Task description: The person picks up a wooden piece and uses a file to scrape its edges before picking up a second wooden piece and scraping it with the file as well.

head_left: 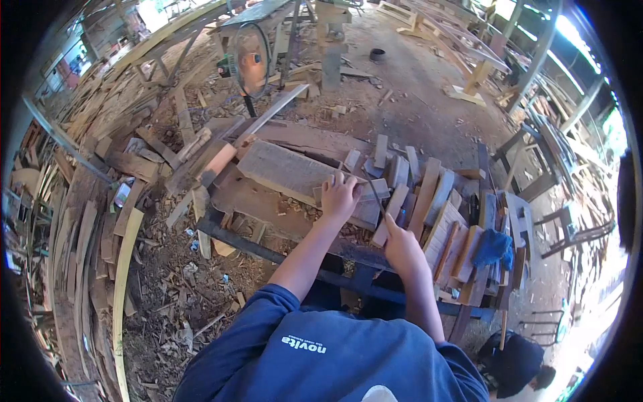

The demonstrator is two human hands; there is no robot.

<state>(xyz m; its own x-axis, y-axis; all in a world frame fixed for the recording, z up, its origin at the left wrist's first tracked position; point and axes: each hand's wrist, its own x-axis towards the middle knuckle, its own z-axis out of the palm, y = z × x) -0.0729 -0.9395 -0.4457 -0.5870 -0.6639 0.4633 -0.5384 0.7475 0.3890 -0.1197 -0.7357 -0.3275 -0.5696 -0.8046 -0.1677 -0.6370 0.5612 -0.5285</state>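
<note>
Across the workbench lies a thick grey-brown wooden block [288, 171]. My left hand [339, 195] rests with bent fingers near the right end of this block, by a smaller flat wood piece [367, 209]; whether it pinches anything is too small to tell. A long thin dark tool [376, 197] slants over that piece, its lower end in my closed right hand [404, 249]. Its upper end reaches close to my left fingers. Several wood offcuts [423, 199] lie side by side just beyond my right hand.
A blue cloth [492, 248] lies on the wood pieces at the right. A round fan [252, 60] stands beyond the bench. Long planks [124, 288] lie on the left. At the lower right a person [514, 362] is low down near the bench. Chairs [576, 228] stand at the right.
</note>
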